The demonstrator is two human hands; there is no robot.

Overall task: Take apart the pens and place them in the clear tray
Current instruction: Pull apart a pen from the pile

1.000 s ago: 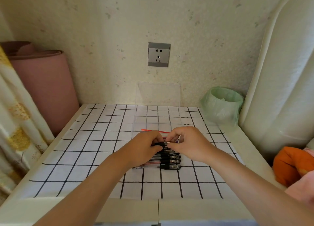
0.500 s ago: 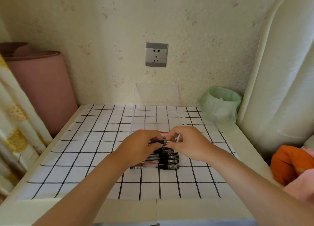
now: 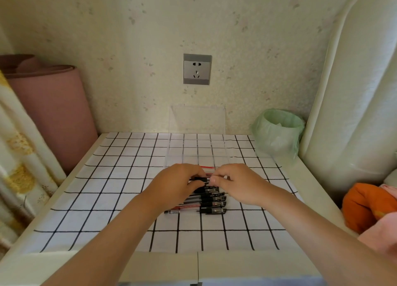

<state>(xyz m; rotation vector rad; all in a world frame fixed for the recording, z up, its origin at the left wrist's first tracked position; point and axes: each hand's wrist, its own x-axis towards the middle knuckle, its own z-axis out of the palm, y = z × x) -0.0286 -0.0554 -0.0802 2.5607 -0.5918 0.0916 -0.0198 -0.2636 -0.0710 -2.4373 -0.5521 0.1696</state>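
Left hand (image 3: 178,184) and right hand (image 3: 236,182), fingers curled, pinch one pen (image 3: 201,179) between them, above pen row (image 3: 211,204) on worktop (image 3: 305,182), near clear tray (image 3: 225,150).

Single head cam: it sits above the near edge of the table (image 3: 236,264), pitched forward and down, square to the back wall (image 3: 129,38), with the outlet (image 3: 197,69) roughly on the centre line. Wide lens with bowing at the sides, close range: both forearms cross the frame from the bottom corners, and the left hand (image 3: 178,182) and right hand (image 3: 238,182) meet on a pen (image 3: 202,179) just below frame centre. The field spans from the pink roll (image 3: 53,114) at the left edge to the white padded panel (image 3: 354,92) at the right.
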